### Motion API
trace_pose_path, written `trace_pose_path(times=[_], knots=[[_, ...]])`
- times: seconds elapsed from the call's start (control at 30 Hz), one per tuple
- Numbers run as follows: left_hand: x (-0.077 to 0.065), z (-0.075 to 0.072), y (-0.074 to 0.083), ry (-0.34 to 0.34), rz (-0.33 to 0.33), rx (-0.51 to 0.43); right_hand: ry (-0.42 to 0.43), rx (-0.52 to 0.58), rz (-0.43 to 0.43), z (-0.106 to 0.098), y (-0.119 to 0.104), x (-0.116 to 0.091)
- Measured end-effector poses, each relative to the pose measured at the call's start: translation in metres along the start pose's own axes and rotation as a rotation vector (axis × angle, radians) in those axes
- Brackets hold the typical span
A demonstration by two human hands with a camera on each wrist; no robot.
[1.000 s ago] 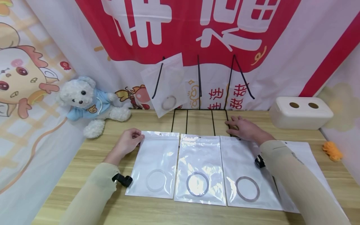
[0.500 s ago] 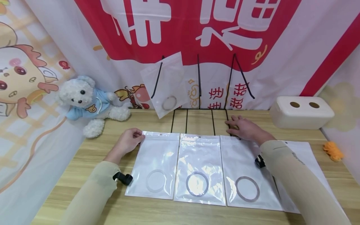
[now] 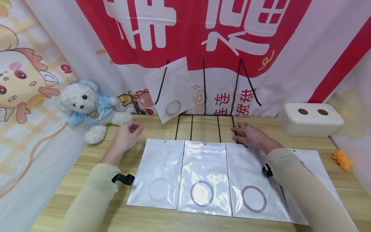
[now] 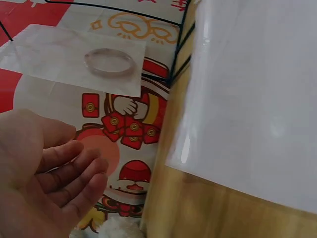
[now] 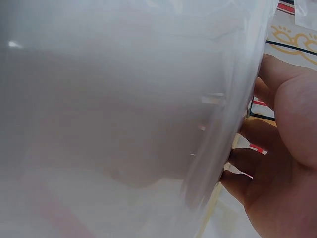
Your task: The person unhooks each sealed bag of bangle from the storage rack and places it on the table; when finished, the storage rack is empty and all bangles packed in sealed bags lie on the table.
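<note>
My left hand [image 3: 127,133] hovers past the upper left corner of the leftmost clear zip bag [image 3: 163,161], apart from it. Its fingers are loosely bent and hold nothing in the left wrist view. That bag shows a pale bangle [image 3: 150,190] inside. Beside it lie a middle bag [image 3: 205,164] and a third bag [image 3: 242,167], each with a bangle. My right hand [image 3: 252,136] rests by the third bag's top edge, fingers spread on the table. A fourth bag [image 3: 308,158] is partly hidden under the right forearm.
A black wire rack [image 3: 205,114] stands at the back with sloping hooks. One bag [image 3: 171,87] with a bangle hangs tilted on its left hook. A plush dog [image 3: 95,108] sits left, a white box [image 3: 311,124] right, and an orange bundle [image 3: 343,160] near it.
My left hand has moved off the leftmost bag's corner, up and slightly left toward the plush toy. The right hand has stayed in place.
</note>
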State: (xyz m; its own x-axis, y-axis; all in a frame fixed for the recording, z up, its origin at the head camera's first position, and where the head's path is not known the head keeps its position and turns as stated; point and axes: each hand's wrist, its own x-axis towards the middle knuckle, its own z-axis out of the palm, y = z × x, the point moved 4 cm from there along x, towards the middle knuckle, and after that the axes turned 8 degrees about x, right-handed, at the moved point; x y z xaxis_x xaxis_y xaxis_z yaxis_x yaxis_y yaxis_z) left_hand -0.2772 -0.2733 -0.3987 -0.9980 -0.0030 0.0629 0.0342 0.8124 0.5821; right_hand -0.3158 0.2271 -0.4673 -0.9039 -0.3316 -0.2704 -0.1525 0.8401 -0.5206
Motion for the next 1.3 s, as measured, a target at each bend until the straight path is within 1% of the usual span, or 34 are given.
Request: trace_pose_path(times=[0.13, 0.23, 0.33, 0.43, 0.57, 0.67, 0.73, 0.83, 0.97, 1.13, 1.3], knots=[[0.003, -0.017, 0.019, 0.082, 0.045, -0.099, -0.004, 0.0, 0.006, -0.001, 0.0, 0.0], [0.006, -0.028, 0.034, 0.163, 0.094, -0.162, 0.0, -0.005, 0.004, -0.001, 0.0, 0.001], [0.01, -0.036, 0.05, 0.241, 0.142, -0.195, 0.008, -0.01, 0.002, -0.001, 0.001, 0.001], [0.014, -0.041, 0.063, 0.296, 0.184, -0.209, 0.011, -0.008, 0.005, -0.002, 0.0, 0.0], [0.019, -0.045, 0.078, 0.316, 0.195, -0.23, 0.01, -0.003, 0.009, -0.002, -0.001, -0.001], [0.023, -0.047, 0.085, 0.31, 0.182, -0.24, 0.009, -0.004, 0.007, -0.001, 0.0, 0.0], [0.025, -0.048, 0.089, 0.317, 0.194, -0.244, 0.01, -0.005, 0.002, 0.0, 0.0, 0.001], [0.027, -0.048, 0.093, 0.343, 0.224, -0.249, 0.014, -0.004, -0.006, 0.0, 0.001, 0.001], [0.029, -0.05, 0.099, 0.395, 0.267, -0.255, 0.018, -0.009, -0.018, 0.001, -0.001, 0.001], [0.032, -0.054, 0.107, 0.462, 0.29, -0.277, 0.019, -0.022, -0.012, 0.001, -0.002, 0.0], [0.036, -0.057, 0.114, 0.492, 0.3, -0.31, 0.02, -0.033, -0.002, 0.001, -0.004, -0.002]])
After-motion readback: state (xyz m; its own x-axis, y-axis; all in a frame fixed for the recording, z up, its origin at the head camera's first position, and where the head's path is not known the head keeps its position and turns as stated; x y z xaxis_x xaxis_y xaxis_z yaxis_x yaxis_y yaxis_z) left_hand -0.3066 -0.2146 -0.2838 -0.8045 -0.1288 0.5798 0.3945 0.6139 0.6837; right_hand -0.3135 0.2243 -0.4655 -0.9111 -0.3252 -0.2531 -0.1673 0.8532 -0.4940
